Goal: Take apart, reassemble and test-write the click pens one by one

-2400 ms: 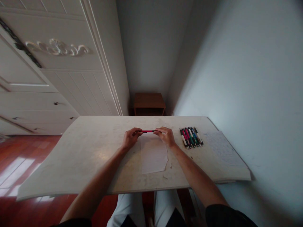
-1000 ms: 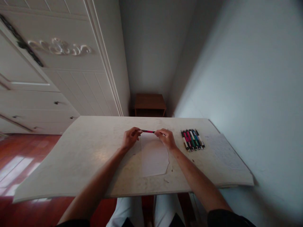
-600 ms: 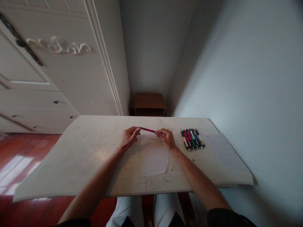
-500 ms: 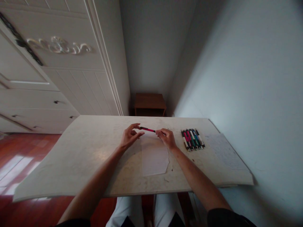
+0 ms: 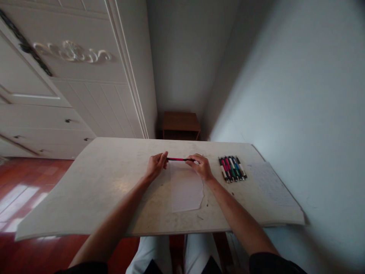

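A pink and black pen (image 5: 176, 159) is stretched level between my two hands, over the top edge of a blank sheet of paper (image 5: 186, 190). My left hand (image 5: 157, 164) pinches the pen's left end between thumb and fingers. At the other end, the fingers of my right hand (image 5: 199, 165) are closed on the pen's black part. To the right of my right hand, a row of several pens (image 5: 232, 168) in pink, white, green, blue and black lies side by side on the table.
The pale table (image 5: 114, 190) carries a handwritten sheet (image 5: 272, 184) at its right, by the wall. Small dark bits lie near the blank paper. A white cabinet (image 5: 76, 95) stands beyond on the left, and a small brown wooden stand (image 5: 181, 121) sits behind the table.
My left hand was open beside the pen's left end; its fingers have closed on it. The pen, tilted before, is now level. My right hand keeps its hold.
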The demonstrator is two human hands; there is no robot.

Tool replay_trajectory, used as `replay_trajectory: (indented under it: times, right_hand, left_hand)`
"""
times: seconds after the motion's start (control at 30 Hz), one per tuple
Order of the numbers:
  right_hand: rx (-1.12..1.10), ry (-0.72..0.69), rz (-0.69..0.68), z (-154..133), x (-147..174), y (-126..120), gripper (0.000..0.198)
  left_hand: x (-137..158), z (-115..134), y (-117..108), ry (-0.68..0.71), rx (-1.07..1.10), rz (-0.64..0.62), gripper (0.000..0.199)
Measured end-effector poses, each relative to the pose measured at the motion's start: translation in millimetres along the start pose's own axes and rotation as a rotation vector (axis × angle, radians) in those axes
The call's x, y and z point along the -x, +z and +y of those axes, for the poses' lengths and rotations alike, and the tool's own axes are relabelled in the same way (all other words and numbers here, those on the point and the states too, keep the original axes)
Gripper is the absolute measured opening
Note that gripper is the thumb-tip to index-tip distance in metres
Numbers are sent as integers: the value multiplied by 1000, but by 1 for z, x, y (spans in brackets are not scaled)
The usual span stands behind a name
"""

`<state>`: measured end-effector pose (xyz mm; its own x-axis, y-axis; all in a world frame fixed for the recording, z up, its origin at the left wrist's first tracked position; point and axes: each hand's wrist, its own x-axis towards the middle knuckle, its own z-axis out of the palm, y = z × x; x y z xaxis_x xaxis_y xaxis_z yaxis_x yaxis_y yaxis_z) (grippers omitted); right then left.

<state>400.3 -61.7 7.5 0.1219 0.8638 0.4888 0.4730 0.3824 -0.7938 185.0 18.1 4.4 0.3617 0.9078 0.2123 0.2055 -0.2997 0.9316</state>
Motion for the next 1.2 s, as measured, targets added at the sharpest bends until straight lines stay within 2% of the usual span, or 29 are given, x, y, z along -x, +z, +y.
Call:
replay_trajectory:
  times: [0.1, 0.17, 0.23, 0.4, 0.6, 0.77, 0.9, 1.03, 1.2]
  right_hand:
    - [-21, 42, 0, -1, 1, -1, 33]
    - [-25, 81, 7, -1, 2, -1, 37]
    - [-15, 103, 22, -1, 1, -2, 39]
    - [-4, 65, 10, 2, 1, -1, 31]
    - [-45, 36, -16, 3, 2, 2, 23]
    - [-67, 79, -14, 2, 2, 0, 21]
    - [-141, 164, -8, 7, -1, -6, 20]
    - [-186, 285, -54, 17, -5, -17, 25]
    - [-102, 285, -114, 25, -8, -32, 24]
  left_hand:
    - [0, 4, 2, 14, 87, -47, 43]
    - [0, 6, 3, 24, 112, -67, 46]
    - [0, 6, 4, 31, 99, -70, 49]
    - [-3, -2, 4, 50, 8, -44, 34]
    - [0, 3, 0, 13, -73, -12, 53]
    - [-1, 6, 0, 7, -63, 3, 54]
    - [-6, 3, -4, 9, -45, 27, 49]
    - [-11, -4, -8, 37, -36, 3, 35]
    - [-14, -11, -12, 51, -45, -89, 30]
